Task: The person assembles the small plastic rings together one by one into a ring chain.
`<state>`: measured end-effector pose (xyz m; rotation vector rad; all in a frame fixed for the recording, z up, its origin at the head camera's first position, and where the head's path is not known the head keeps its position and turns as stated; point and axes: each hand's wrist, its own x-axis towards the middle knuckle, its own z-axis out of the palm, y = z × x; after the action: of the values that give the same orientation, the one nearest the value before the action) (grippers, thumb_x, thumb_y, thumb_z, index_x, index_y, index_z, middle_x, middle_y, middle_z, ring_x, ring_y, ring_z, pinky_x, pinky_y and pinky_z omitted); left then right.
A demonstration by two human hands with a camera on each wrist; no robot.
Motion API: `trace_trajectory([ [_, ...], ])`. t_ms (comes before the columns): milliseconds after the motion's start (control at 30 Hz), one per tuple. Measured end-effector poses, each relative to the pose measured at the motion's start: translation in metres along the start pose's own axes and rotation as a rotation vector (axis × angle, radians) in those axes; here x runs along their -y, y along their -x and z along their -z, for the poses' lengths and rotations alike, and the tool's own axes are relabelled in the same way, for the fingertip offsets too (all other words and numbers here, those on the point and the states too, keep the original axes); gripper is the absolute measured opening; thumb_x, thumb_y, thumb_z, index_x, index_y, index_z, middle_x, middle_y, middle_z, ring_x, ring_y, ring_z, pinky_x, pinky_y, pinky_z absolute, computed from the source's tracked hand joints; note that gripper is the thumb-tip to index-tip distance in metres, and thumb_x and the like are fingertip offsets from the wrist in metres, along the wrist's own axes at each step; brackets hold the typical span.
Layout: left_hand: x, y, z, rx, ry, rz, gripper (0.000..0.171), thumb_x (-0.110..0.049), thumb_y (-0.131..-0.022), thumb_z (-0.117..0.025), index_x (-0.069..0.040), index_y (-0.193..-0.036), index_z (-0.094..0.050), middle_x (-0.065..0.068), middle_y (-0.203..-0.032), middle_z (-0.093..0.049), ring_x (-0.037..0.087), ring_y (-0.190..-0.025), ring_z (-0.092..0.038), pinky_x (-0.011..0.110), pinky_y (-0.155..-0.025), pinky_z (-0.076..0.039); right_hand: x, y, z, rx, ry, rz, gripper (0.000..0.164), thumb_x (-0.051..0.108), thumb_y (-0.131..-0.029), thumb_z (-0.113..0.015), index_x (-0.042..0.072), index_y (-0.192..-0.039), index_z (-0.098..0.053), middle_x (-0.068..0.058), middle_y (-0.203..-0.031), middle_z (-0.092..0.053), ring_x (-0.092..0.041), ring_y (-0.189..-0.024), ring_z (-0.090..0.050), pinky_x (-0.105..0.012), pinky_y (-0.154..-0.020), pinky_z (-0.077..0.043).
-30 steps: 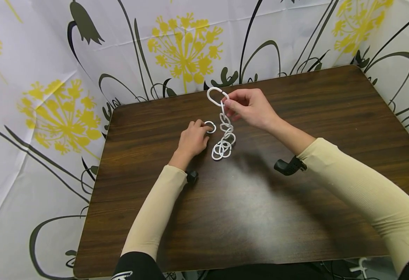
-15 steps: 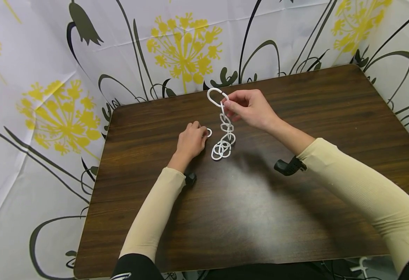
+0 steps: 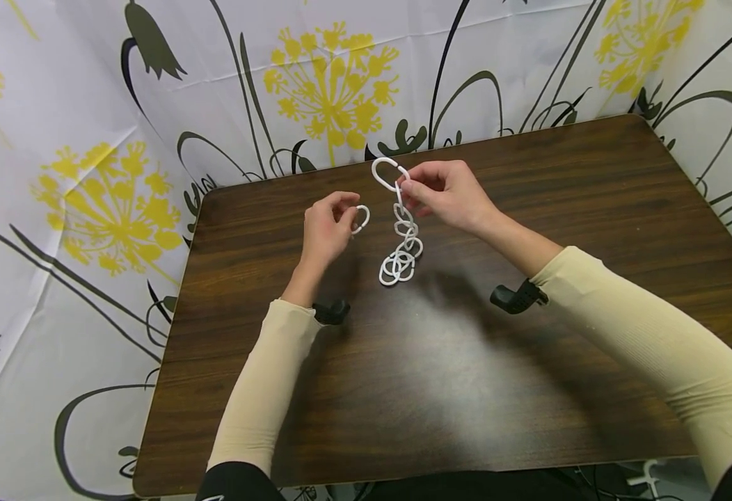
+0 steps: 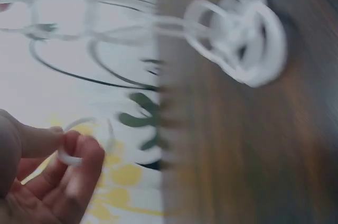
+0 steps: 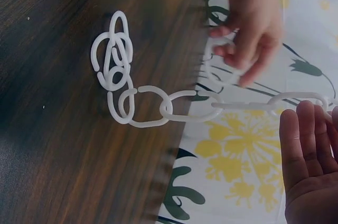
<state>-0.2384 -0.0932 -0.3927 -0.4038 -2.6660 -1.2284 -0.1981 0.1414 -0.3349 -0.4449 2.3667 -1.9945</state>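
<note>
My left hand (image 3: 327,229) pinches a loose white plastic chain link (image 3: 367,218) between thumb and fingers, raised over the table. The link has a small gap in its loop and blurs in the left wrist view. To its right, my right hand (image 3: 450,195) pinches the top of a white plastic link chain (image 3: 397,266). The chain's end link (image 3: 374,168) sticks out leftward from the fingertips. From there several joined links hang down, and the lower ones lie heaped on the tabletop. In the right wrist view the left hand's link overlaps the space beside the hanging links.
The dark wood-grain table (image 3: 529,390) spreads under both hands. A white cloth (image 3: 228,83) with yellow and dark plant prints hangs behind it and along the left. Black wrist cameras (image 3: 516,298) sit below both wrists.
The left hand has picked the loose link up off the table and moved up and leftward with it. The right hand and the chain have stayed nearly still.
</note>
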Motion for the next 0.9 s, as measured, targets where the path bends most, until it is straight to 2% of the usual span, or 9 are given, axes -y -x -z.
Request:
trace_trajectory([
  [100,-0.014,-0.001,0.013,-0.03,0.153,0.024,0.017,-0.002,-0.09,-0.067,-0.003,-0.105,-0.074,0.01,-0.08,-0.071,0.011,-0.064,-0.06,0.019,-0.056,-0.046,0.0,0.0,0.0,0.0,0.0,0.003,0.018,0.012,-0.096,-0.065,-0.004,-0.101,-0.069,-0.016,-0.086,-0.069,-0.021,-0.077,-0.069,-0.039,-0.066,-0.06],
  [200,-0.03,0.001,0.027,-0.08,0.299,0.012,0.015,0.0,-0.088,-0.069,0.001,-0.103,-0.074,0.013,-0.081,-0.072,0.008,-0.059,-0.057,0.018,-0.054,-0.043,0.001,0.0,0.001,0.001,0.008,0.009,0.018,0.012,-0.096,-0.065,-0.004,-0.101,-0.07,-0.016,-0.086,-0.069,-0.022,-0.078,-0.069,-0.038,-0.065,-0.06],
  [367,-0.062,0.003,0.045,-0.11,0.588,-0.001,0.016,0.002,-0.086,-0.072,0.006,-0.102,-0.073,0.014,-0.079,-0.072,0.014,-0.057,-0.061,0.022,-0.049,-0.049,0.001,0.0,0.001,-0.001,0.025,0.018,0.018,0.012,-0.095,-0.066,-0.004,-0.101,-0.07,-0.018,-0.087,-0.069,-0.023,-0.079,-0.07,-0.037,-0.065,-0.06],
  [467,-0.082,0.005,0.05,-0.106,0.674,-0.003,0.018,0.003,-0.085,-0.073,0.007,-0.103,-0.073,0.011,-0.078,-0.072,0.015,-0.06,-0.063,0.023,-0.049,-0.052,0.001,0.0,0.001,0.002,0.035,0.02,0.017,0.012,-0.095,-0.066,-0.003,-0.101,-0.071,-0.019,-0.088,-0.07,-0.023,-0.079,-0.07,-0.036,-0.065,-0.06],
  [533,-0.096,0.006,0.052,-0.099,0.695,-0.011,0.017,0.006,-0.085,-0.071,0.01,-0.102,-0.072,0.01,-0.075,-0.071,0.015,-0.057,-0.061,0.022,-0.049,-0.052,0.001,0.0,0.0,0.004,0.039,0.019,0.017,0.013,-0.094,-0.067,-0.003,-0.101,-0.071,-0.02,-0.088,-0.07,-0.024,-0.079,-0.07,-0.036,-0.065,-0.06],
  [667,-0.116,0.005,0.052,-0.082,0.649,-0.036,0.017,0.007,-0.085,-0.068,0.015,-0.1,-0.07,0.011,-0.071,-0.069,0.014,-0.05,-0.058,0.021,-0.049,-0.051,0.001,0.0,-0.001,0.004,0.047,0.011,0.018,0.014,-0.094,-0.068,-0.003,-0.101,-0.07,-0.021,-0.089,-0.07,-0.025,-0.08,-0.07,-0.034,-0.065,-0.06],
  [733,-0.119,0.002,0.049,-0.077,0.603,-0.043,0.015,0.004,-0.085,-0.068,0.013,-0.098,-0.071,0.011,-0.07,-0.067,0.014,-0.048,-0.057,0.022,-0.049,-0.052,0.001,0.0,-0.001,0.005,0.053,0.009,0.019,0.014,-0.094,-0.068,-0.003,-0.101,-0.07,-0.021,-0.09,-0.07,-0.026,-0.081,-0.07,-0.033,-0.065,-0.06],
  [900,-0.116,-0.009,0.042,-0.075,0.47,-0.081,0.013,-0.005,-0.087,-0.072,0.003,-0.095,-0.075,0.016,-0.071,-0.068,0.017,-0.046,-0.059,0.025,-0.046,-0.052,0.001,0.001,-0.001,0.005,0.063,0.019,0.019,0.014,-0.094,-0.068,-0.003,-0.102,-0.071,-0.02,-0.09,-0.07,-0.028,-0.082,-0.069,-0.033,-0.065,-0.06],
])
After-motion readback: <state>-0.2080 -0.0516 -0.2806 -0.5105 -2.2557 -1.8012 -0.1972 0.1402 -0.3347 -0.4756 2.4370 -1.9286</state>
